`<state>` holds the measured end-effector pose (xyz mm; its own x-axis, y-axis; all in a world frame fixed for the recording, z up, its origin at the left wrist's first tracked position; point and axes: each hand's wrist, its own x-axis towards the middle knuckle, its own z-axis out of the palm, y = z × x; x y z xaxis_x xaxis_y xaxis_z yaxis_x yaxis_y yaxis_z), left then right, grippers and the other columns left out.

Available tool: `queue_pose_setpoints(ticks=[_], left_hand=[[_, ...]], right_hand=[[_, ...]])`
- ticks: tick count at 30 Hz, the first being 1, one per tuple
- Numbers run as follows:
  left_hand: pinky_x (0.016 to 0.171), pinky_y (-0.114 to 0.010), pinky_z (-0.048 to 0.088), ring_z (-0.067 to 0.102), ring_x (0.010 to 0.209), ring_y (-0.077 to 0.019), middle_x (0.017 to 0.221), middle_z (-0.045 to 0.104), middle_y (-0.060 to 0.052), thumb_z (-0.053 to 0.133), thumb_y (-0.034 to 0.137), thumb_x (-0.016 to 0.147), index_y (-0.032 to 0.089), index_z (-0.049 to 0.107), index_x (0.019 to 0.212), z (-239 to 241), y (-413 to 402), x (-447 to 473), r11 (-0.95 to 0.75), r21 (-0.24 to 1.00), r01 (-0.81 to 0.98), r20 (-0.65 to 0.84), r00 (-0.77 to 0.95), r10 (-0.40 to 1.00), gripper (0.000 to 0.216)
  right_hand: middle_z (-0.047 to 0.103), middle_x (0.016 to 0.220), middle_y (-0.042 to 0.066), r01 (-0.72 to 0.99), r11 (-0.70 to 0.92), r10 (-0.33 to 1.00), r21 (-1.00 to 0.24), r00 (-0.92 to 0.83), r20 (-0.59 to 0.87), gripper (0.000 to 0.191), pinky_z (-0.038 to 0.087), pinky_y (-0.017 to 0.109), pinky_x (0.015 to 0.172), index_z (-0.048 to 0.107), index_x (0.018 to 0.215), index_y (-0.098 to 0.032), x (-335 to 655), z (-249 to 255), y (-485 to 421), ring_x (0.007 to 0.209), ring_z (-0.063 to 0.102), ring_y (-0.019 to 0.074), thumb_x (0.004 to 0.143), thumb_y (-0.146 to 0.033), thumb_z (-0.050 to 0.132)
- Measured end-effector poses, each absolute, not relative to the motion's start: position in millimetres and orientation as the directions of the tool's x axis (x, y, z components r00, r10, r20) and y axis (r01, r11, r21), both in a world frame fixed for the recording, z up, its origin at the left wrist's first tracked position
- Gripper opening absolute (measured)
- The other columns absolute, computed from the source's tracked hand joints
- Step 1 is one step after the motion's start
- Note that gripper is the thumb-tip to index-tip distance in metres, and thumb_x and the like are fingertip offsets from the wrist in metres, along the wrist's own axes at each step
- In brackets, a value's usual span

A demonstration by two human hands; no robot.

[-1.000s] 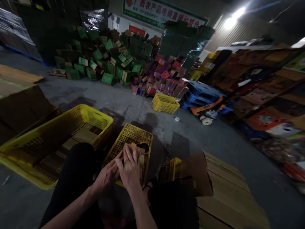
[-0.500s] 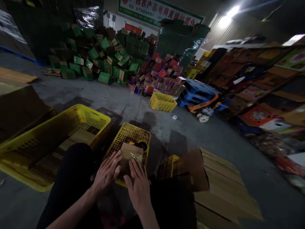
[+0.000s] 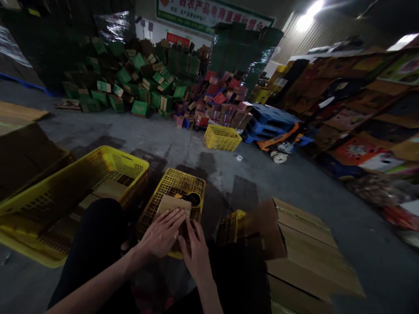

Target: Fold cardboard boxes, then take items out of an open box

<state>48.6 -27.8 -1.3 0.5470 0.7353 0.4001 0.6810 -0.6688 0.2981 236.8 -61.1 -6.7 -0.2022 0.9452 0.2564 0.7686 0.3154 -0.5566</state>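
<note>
A small brown cardboard piece (image 3: 172, 204) lies on top of an upturned yellow crate (image 3: 176, 185) in front of my knees. My left hand (image 3: 162, 235) lies flat on the cardboard, fingers stretched out and pressing on it. My right hand (image 3: 196, 250) rests beside it at the cardboard's near right edge, fingers extended. A dark roll, perhaps tape (image 3: 192, 199), sits on the crate just beyond the cardboard. My dark-clad legs (image 3: 98, 244) frame the crate.
A large yellow basket (image 3: 98, 170) with flat cardboard inside stands at my left. A stack of flat brown cartons (image 3: 304, 248) lies at my right. Farther off are another yellow crate (image 3: 221, 137), blue pallets (image 3: 271, 120), and heaps of green boxes (image 3: 131, 83) and red boxes (image 3: 225, 102).
Both hands have shifted from overlapping on the cardboard to lying side by side, then the left slid forward across it while the right stayed at the near edge.
</note>
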Motion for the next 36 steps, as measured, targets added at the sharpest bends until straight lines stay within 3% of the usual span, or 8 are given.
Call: queue_pose_setpoints(ticks=[5, 12, 18, 25, 32, 36], left_hand=[[0.121, -0.039, 0.032, 0.038, 0.147, -0.0209, 0.159, 0.041, -0.004, 0.038, 0.018, 0.097, 0.022, 0.026, 0.159, -8.3, -26.7, 56.7, -0.628, 0.278, 0.727, 0.383, 0.516, 0.766, 0.063], [0.121, -0.039, 0.032, 0.042, 0.144, -0.0207, 0.157, 0.043, -0.005, 0.037, 0.020, 0.098, 0.022, 0.027, 0.159, -10.4, -24.5, 60.3, -0.626, 0.279, 0.728, 0.416, 0.496, 0.762, 0.062], [0.122, -0.039, 0.031, 0.041, 0.145, -0.0188, 0.156, 0.046, -0.003, 0.039, 0.020, 0.098, 0.024, 0.031, 0.157, -9.8, -21.9, 56.7, -0.635, 0.308, 0.708, 0.415, 0.501, 0.760, 0.059], [0.120, -0.042, 0.034, 0.042, 0.144, -0.0204, 0.155, 0.047, -0.005, 0.040, 0.018, 0.098, 0.020, 0.040, 0.152, -9.1, -25.4, 59.2, -0.633, 0.306, 0.711, 0.419, 0.497, 0.760, 0.054], [0.111, -0.045, 0.043, 0.053, 0.131, -0.0244, 0.140, 0.060, -0.011, 0.040, 0.019, 0.099, 0.016, 0.052, 0.142, 10.4, -21.6, 62.9, -0.654, 0.321, 0.685, 0.460, 0.491, 0.740, 0.044], [0.102, -0.045, 0.047, 0.056, 0.121, -0.0273, 0.132, 0.064, -0.011, 0.043, 0.022, 0.099, 0.019, 0.057, 0.136, 20.7, -14.3, 68.8, -0.611, 0.308, 0.729, 0.439, 0.461, 0.772, 0.039]], right_hand=[[0.050, 0.149, 0.009, 0.776, 0.364, 0.927, -0.514, -0.248, 0.283, 0.059, 0.050, 0.040, 0.109, 0.031, 0.157, -0.032, 247.4, -11.5, -69.1, 0.137, 0.050, 0.0251, 0.101, -0.033, 0.050], [0.056, 0.145, 0.008, 0.803, 0.316, 0.931, -0.506, -0.159, 0.329, 0.046, 0.052, 0.041, 0.105, 0.048, 0.148, -0.031, 243.7, -16.4, -81.9, 0.132, 0.055, 0.0249, 0.102, -0.039, 0.045], [0.054, 0.146, 0.006, 0.780, 0.303, 0.938, -0.548, -0.141, 0.317, 0.044, 0.047, 0.039, 0.112, 0.051, 0.146, -0.028, 242.0, -19.8, -64.1, 0.137, 0.049, 0.0216, 0.105, -0.037, 0.038], [0.059, 0.139, 0.009, 0.665, 0.275, 0.938, -0.694, -0.026, 0.346, 0.046, 0.039, 0.042, 0.118, 0.061, 0.137, -0.023, 236.8, -20.0, -24.0, 0.137, 0.047, 0.0216, 0.105, -0.042, 0.033], [0.058, 0.142, 0.008, 0.322, 0.119, 0.984, -0.939, 0.089, 0.155, 0.053, 0.043, 0.041, 0.114, 0.062, 0.136, -0.025, 237.2, -30.5, -12.3, 0.133, 0.053, 0.0218, 0.102, -0.055, 0.035], [0.052, 0.149, 0.008, 0.262, 0.097, 0.990, -0.960, 0.079, 0.121, 0.056, 0.039, 0.039, 0.117, 0.057, 0.141, -0.024, 231.1, -32.4, -15.7, 0.139, 0.047, 0.0212, 0.102, -0.057, 0.034]])
